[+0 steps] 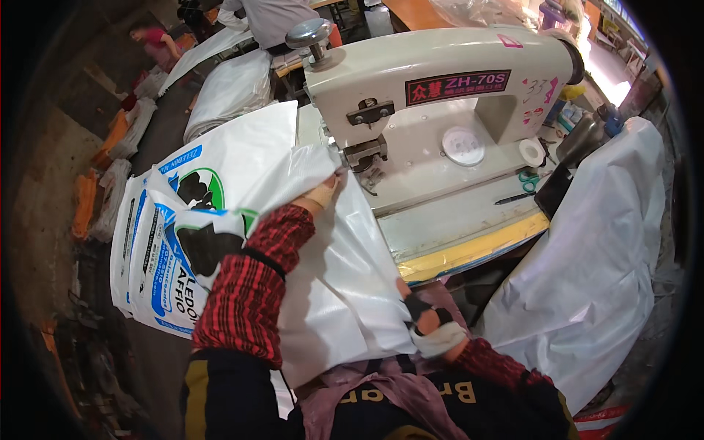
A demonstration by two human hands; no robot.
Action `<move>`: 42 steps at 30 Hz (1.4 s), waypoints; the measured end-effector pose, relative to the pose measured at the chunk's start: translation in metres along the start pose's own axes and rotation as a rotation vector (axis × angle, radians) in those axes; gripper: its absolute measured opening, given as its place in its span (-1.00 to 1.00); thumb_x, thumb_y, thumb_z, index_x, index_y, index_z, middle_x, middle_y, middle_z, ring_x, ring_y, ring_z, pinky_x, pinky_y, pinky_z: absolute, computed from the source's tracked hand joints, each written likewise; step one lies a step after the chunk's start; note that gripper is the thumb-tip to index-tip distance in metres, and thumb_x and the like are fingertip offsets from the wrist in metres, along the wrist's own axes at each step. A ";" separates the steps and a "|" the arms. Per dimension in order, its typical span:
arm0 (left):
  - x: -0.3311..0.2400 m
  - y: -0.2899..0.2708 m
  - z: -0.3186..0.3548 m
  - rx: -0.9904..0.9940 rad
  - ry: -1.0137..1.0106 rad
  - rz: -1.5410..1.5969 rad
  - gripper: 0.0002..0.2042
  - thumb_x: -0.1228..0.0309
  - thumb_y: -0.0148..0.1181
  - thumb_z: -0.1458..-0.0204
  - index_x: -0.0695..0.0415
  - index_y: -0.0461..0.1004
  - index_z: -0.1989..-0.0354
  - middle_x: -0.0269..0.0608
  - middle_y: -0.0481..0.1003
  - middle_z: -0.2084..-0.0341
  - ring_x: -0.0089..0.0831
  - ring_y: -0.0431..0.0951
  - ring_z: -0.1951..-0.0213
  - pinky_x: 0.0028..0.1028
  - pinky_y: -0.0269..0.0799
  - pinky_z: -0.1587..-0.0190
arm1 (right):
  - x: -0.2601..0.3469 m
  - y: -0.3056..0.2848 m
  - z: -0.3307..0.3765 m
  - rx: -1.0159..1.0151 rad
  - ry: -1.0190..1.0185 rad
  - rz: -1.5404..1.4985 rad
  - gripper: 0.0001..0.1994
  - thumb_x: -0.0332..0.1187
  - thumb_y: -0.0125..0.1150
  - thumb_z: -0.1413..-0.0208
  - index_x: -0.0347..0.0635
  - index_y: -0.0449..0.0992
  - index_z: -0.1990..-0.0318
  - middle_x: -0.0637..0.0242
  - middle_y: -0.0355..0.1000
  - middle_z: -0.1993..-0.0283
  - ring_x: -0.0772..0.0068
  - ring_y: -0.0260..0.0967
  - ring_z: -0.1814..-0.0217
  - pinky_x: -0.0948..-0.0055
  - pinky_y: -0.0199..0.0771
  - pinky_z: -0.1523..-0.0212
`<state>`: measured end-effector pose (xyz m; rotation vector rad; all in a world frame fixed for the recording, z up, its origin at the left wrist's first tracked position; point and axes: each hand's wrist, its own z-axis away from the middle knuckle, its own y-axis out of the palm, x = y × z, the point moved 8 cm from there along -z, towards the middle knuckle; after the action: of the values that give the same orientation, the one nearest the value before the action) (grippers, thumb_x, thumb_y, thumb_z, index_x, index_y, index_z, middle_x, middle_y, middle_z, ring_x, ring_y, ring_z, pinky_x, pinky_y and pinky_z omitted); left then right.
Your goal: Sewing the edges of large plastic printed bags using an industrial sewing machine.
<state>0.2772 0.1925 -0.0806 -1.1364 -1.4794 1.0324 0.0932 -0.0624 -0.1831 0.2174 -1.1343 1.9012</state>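
Observation:
A large white woven plastic sack [323, 293] with blue, green and black printing spreads across my lap and the left side of the sewing machine [440, 95]. My left hand [323, 193], at the end of a red and black checked sleeve, is closed on a folded part of the sack just below the needle area. At the sack's lower right edge is my right hand [431, 326], with a dark and white covering around it. Its fingers look bent on that edge, though slightly blurred. More printed sacks [136, 257] lie layered underneath at the left.
White sheeting [579, 271] drapes over the right side. On the machine bed are a white thread spool [463, 147], green-handled scissors [528, 181] and a black pen [515, 198]. A stack of white sacks [231, 92] lies behind. Other people [279, 22] are at the back.

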 end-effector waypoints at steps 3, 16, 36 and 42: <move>0.048 0.037 -0.002 0.177 -0.141 0.387 -0.72 0.21 -0.08 0.02 0.14 0.39 0.26 -0.05 0.46 0.27 -0.19 0.43 0.11 -0.27 0.30 0.06 | 0.001 0.006 -0.015 0.065 -0.021 0.148 -0.58 -0.23 -0.19 -0.14 -0.07 0.14 -0.17 0.11 0.31 0.09 0.26 0.31 0.07 0.28 0.33 0.09; -0.101 -0.056 0.204 1.144 0.487 1.116 -0.63 0.24 -0.15 -0.12 0.21 0.35 0.01 0.01 0.39 0.05 -0.23 0.35 -0.03 -0.40 0.19 -0.09 | 0.032 -0.135 -0.057 -0.404 0.119 -0.257 -0.35 -0.13 -0.07 -0.05 -0.10 -0.10 -0.27 -0.10 0.40 0.33 -0.11 0.39 0.33 0.14 0.38 0.35; -0.008 -0.245 0.140 0.378 0.324 -0.174 -0.91 0.38 0.13 0.39 0.12 0.46 0.76 -0.09 0.39 0.78 -0.15 0.46 0.62 -0.20 0.32 0.55 | 0.037 -0.118 -0.052 -0.354 0.072 -0.004 -0.36 -0.23 -0.01 0.00 -0.11 -0.05 -0.26 -0.07 0.42 0.29 -0.05 0.39 0.26 0.16 0.36 0.27; -0.140 -0.135 0.224 0.779 0.661 0.463 -0.73 0.22 0.22 0.27 0.14 0.44 0.46 -0.06 0.45 0.48 -0.11 0.47 0.37 -0.25 0.39 0.30 | 0.028 -0.171 -0.095 -0.491 0.127 -0.129 -0.37 -0.22 -0.01 0.00 -0.06 -0.02 -0.26 -0.06 0.43 0.24 -0.01 0.39 0.20 0.18 0.35 0.20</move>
<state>0.0492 0.0142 -0.0159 -1.0836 -0.2324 1.2199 0.2327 0.0611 -0.1154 -0.0993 -1.4210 1.4499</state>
